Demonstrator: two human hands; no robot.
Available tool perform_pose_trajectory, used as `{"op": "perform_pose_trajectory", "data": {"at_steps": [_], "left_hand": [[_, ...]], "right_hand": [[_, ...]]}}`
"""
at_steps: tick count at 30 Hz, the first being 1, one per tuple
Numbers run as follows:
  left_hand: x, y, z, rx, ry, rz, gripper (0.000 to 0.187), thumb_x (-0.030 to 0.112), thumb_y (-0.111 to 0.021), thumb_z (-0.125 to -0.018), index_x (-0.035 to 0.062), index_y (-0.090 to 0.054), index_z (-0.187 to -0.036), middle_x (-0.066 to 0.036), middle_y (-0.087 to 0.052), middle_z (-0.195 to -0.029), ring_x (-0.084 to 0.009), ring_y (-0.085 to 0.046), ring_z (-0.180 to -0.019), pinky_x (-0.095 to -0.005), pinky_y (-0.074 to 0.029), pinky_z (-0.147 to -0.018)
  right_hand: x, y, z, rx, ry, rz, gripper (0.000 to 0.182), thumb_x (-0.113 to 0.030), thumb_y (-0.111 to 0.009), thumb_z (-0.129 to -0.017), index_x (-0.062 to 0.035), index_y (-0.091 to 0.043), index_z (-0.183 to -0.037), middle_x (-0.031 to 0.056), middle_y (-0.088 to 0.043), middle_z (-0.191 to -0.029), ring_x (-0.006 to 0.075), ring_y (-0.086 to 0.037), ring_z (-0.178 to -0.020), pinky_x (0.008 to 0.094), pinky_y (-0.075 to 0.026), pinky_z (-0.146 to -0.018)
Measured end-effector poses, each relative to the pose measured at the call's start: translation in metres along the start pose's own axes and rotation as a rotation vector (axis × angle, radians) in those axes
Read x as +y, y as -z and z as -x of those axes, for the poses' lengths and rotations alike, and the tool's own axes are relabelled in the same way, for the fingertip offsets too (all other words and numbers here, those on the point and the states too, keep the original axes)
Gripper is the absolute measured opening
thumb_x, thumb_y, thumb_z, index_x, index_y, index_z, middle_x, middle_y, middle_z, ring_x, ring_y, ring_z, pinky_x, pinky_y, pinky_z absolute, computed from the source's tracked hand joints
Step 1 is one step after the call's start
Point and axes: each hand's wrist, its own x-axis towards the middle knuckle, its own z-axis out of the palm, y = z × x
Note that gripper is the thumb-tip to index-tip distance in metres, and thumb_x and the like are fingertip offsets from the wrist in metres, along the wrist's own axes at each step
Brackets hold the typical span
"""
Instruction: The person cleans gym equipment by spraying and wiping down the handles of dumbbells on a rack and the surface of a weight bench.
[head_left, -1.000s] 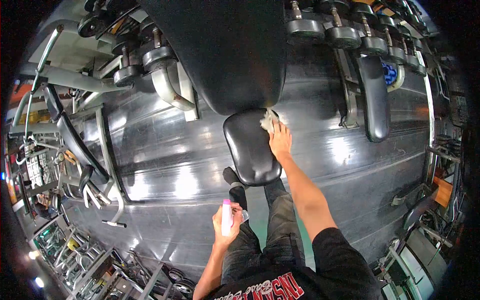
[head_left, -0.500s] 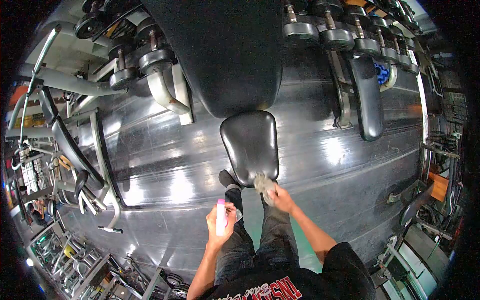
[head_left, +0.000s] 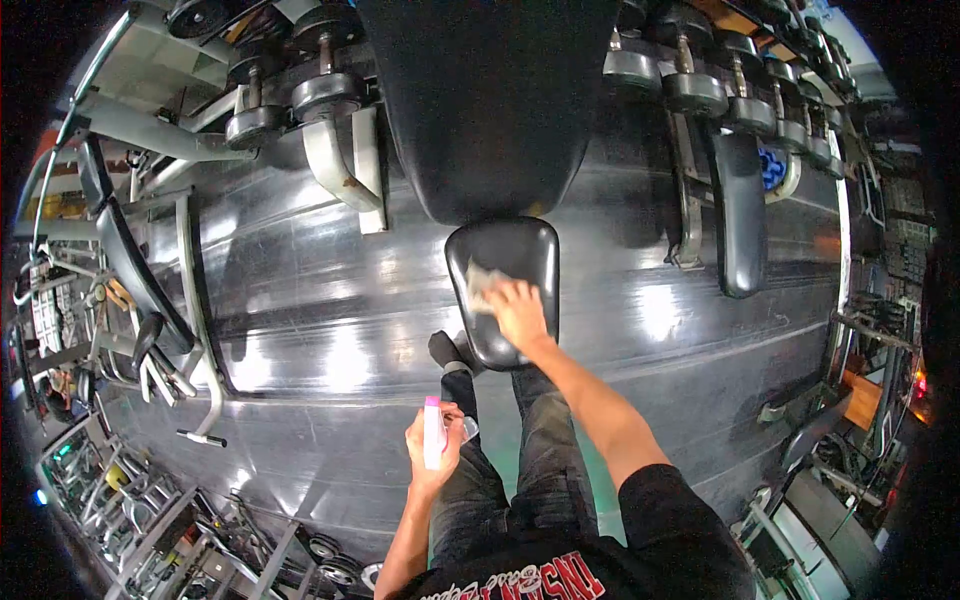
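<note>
A greyish cloth lies under my right hand, pressed against the black padded seat of a weight bench. My right fingers are curled over it, toward the seat's left side. In front of my body, my left hand is wrapped round a spray bottle with a white and pink top; part of its clear body shows beside the fingers. Beyond the seat rises the bench's wide black backrest. My feet and legs are below the seat.
Dumbbells line racks at the far left and right. Another black bench pad stands to the right. At left is a metal-framed machine with a pad. Dark shiny flooring surrounds the bench.
My right hand has moved with the cloth from the seat's near edge up and left onto its middle. My left hand still holds the spray bottle in nearly the same place.
</note>
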Motion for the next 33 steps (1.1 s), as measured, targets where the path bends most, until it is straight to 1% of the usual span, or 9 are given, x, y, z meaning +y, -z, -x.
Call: {"op": "perform_pose_trajectory", "data": {"at_steps": [5,8,9,12,16,20,24,26,33], "left_hand": [[0.0,0.0,-0.005,0.004,0.001,0.002,0.016,-0.002,-0.061,-0.083,-0.0024,-0.059,-0.098,-0.009,-0.065,-0.08,-0.0118,-0.061,-0.064,-0.0268,-0.051,-0.06],[-0.004,0.003,-0.006,0.008,0.014,-0.015,0.017,-0.002,-0.061,-0.082,-0.0023,-0.059,-0.099,-0.009,-0.065,-0.081,-0.012,-0.061,-0.066,-0.0269,-0.051,-0.061],[-0.006,0.002,-0.006,0.011,0.028,-0.005,0.017,-0.002,-0.06,-0.082,-0.0022,-0.059,-0.099,-0.009,-0.066,-0.081,-0.0121,-0.061,-0.066,-0.027,-0.051,-0.061],[-0.009,-0.001,-0.007,-0.002,0.024,0.024,0.016,-0.003,-0.06,-0.082,-0.0019,-0.059,-0.098,-0.009,-0.066,-0.08,-0.0118,-0.061,-0.065,-0.0264,-0.051,-0.061],[-0.006,-0.003,-0.01,-0.01,0.016,0.007,0.015,-0.002,-0.06,-0.082,-0.0018,-0.06,-0.097,-0.009,-0.065,-0.08,-0.0115,-0.061,-0.064,-0.026,-0.05,-0.061],[-0.001,-0.003,-0.015,-0.066,-0.01,-0.03,0.015,-0.002,-0.061,-0.082,-0.0019,-0.06,-0.096,-0.008,-0.066,-0.079,-0.0114,-0.061,-0.064,-0.0262,-0.05,-0.06],[-0.003,-0.004,-0.018,-0.084,-0.031,-0.019,0.014,-0.001,-0.062,-0.081,-0.0018,-0.061,-0.096,-0.008,-0.065,-0.079,-0.0119,-0.061,-0.064,-0.0266,-0.05,-0.06],[-0.001,-0.003,-0.018,-0.106,-0.019,-0.027,0.015,-0.001,-0.062,-0.081,-0.0017,-0.061,-0.096,-0.008,-0.065,-0.079,-0.012,-0.061,-0.064,-0.0267,-0.05,-0.06],[0.008,0.014,-0.017,-0.203,-0.091,-0.065,0.012,-0.001,-0.059,-0.084,-0.0021,-0.058,-0.096,-0.007,-0.062,-0.08,-0.0117,-0.06,-0.063,-0.0267,-0.05,-0.057]], "right_hand": [[0.037,0.017,0.013,-0.106,0.464,0.036,0.047,-0.012,-0.058,-0.078,-0.0165,-0.056,-0.124,0.0045,-0.053,-0.125,0.0222,-0.05,-0.109,0.0377,-0.042,-0.088],[0.074,0.02,-0.016,-0.03,0.101,0.09,0.043,-0.014,-0.059,-0.079,-0.0149,-0.056,-0.122,0.0062,-0.054,-0.12,0.0256,-0.05,-0.109,0.0404,-0.043,-0.089],[0.073,0.016,-0.017,-0.034,0.097,0.09,0.043,-0.014,-0.059,-0.079,-0.0149,-0.056,-0.122,0.0062,-0.054,-0.12,0.0256,-0.05,-0.109,0.0404,-0.043,-0.089],[0.037,0.016,-0.024,0.041,-0.358,-0.012,0.037,-0.016,-0.06,-0.079,-0.0152,-0.059,-0.117,0.0069,-0.054,-0.12,0.0293,-0.048,-0.111,0.0445,-0.039,-0.092],[0.005,0.006,0.017,-0.082,0.126,-0.108,0.045,-0.014,-0.06,-0.078,-0.0193,-0.058,-0.123,0.0053,-0.053,-0.124,0.0256,-0.048,-0.113,0.0416,-0.038,-0.094],[0.061,0.018,0.004,-0.238,0.468,0.0,0.052,-0.012,-0.055,-0.081,-0.0224,-0.05,-0.132,0.0031,-0.052,-0.128,0.0229,-0.048,-0.116,0.0389,-0.04,-0.094],[0.057,0.021,-0.011,0.013,-0.208,-0.081,0.048,-0.014,-0.059,-0.081,-0.0203,-0.053,-0.128,0.0043,-0.052,-0.124,0.0265,-0.05,-0.11,0.0397,-0.041,-0.092],[0.023,0.011,-0.004,0.077,-0.336,-0.011,0.051,-0.012,-0.066,-0.076,-0.0196,-0.055,-0.126,0.005,-0.053,-0.118,0.0273,-0.049,-0.106,0.0432,-0.04,-0.09],[-0.034,0.02,0.09,-0.045,-0.153,-0.081,0.052,-0.008,-0.058,-0.08,-0.0224,-0.054,-0.13,0.0032,-0.054,-0.12,0.0252,-0.049,-0.102,0.0393,-0.04,-0.088]]}}
